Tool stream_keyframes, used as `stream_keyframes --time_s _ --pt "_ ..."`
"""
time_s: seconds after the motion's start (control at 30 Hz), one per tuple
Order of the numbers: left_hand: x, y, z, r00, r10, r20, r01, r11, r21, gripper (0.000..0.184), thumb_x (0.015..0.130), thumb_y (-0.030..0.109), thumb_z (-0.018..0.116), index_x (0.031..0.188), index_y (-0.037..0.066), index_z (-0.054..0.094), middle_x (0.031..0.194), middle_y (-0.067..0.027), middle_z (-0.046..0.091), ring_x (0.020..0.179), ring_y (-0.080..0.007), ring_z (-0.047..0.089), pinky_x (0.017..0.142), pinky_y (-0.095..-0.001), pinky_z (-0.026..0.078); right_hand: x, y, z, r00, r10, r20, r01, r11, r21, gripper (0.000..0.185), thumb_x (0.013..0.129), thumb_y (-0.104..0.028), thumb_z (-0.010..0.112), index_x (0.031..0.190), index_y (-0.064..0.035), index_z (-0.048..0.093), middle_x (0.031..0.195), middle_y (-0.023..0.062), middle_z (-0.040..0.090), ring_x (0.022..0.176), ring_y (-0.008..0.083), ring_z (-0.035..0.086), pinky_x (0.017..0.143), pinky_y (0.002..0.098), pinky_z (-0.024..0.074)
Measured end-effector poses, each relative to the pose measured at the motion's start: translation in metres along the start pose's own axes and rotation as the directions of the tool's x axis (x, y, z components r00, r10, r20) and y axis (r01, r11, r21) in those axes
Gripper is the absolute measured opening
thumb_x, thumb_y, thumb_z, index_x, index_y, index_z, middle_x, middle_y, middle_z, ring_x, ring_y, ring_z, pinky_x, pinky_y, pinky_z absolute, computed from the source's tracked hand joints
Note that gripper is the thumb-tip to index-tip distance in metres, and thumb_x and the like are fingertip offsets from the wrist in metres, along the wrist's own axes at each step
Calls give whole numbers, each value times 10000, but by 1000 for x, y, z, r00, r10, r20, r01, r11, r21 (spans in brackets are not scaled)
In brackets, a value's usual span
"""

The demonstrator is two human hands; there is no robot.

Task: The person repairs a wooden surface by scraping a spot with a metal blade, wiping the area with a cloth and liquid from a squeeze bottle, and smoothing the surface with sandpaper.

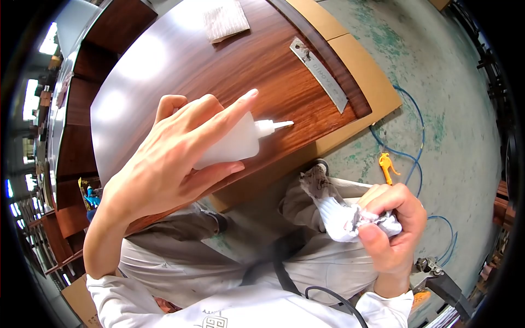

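Observation:
On the glossy brown wood panel (pixel 180 71), a white squeeze bottle (pixel 232 145) with a thin nozzle lies between the spread thumb and index finger of my left hand (pixel 175 139). That hand arches over the bottle's body, and its index finger reaches past the bottle's upper edge. My right hand (pixel 396 224) is closed around a bunched, stained white knit glove (pixel 334 216) above my right leg. The glove's dirty part hangs toward the panel. A metal scraper blade (pixel 320 74) with a brown smear lies near the panel's right edge.
A folded piece of sandpaper or cloth (pixel 225 21) sits at the panel's far side. Cardboard (pixel 377 90) lies beneath the panel. A yellow air blow gun (pixel 387 167) with a blue hose (pixel 422 136) is on the right. Dark wooden pieces (pixel 76 136) stand at left.

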State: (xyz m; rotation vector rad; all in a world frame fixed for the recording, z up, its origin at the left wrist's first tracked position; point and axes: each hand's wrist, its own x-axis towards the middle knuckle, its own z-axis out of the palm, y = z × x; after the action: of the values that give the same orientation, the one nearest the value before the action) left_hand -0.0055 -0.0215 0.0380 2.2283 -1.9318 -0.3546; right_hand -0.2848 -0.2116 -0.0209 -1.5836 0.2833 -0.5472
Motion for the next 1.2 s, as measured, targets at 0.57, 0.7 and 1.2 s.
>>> stream_keyframes --time_s 0.57,0.7,1.2 --pt "0 -32 26 970 -13 -241 -68 943 -326 874 951 258 806 1684 6 401 1720 -156 462 1521 -326 474 1278 -444 319 7 0 2 948 313 -63 -274 898 344 222 967 -169 833 1034 -42 663 987 31 735 881 55 646 782 232 499" --pt "-10 -38 29 958 -3 -286 -93 942 -323 880 955 286 810 1684 11 402 1717 -155 466 1518 -324 479 1278 -441 318 12 -1 6 972 217 -92 -191 954 231 229 947 -149 865 1016 -42 675 953 32 752 832 52 647 749 228 497" --pt "-43 -62 42 913 -6 -407 -169 904 -393 966 981 453 812 1686 -31 363 1745 -222 400 1601 -327 421 1292 -454 353 104 -18 42 997 -15 74 56 803 -593 153 898 -105 902 938 -22 780 817 0 722 750 38 623 655 220 483"
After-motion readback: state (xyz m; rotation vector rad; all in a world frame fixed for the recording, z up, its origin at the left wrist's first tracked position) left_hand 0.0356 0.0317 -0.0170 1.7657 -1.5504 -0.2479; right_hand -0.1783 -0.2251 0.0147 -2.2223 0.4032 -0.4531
